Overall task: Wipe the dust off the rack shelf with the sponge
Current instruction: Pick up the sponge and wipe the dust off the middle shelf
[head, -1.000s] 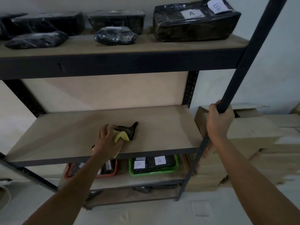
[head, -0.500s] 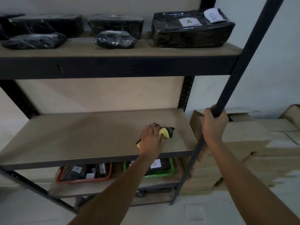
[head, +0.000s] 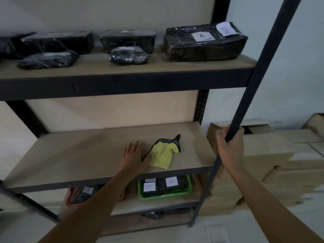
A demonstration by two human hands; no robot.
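Since half a second earlier, our left hand [head: 134, 157] had let go of the sponge [head: 164, 154], a yellow cloth-like pad edged in black, and lay flat with fingers spread on the rack shelf [head: 78, 155], only its thumb touching the pad's near-left edge. It lay spread near the shelf's front right, long axis running from that front edge back and right, its black loop pointing at the rear corner. Our right hand [head: 230, 148] gripped the upright post [head: 252, 81] beside the shelf; we judged a pass finished, the next move being to regrip the pad.
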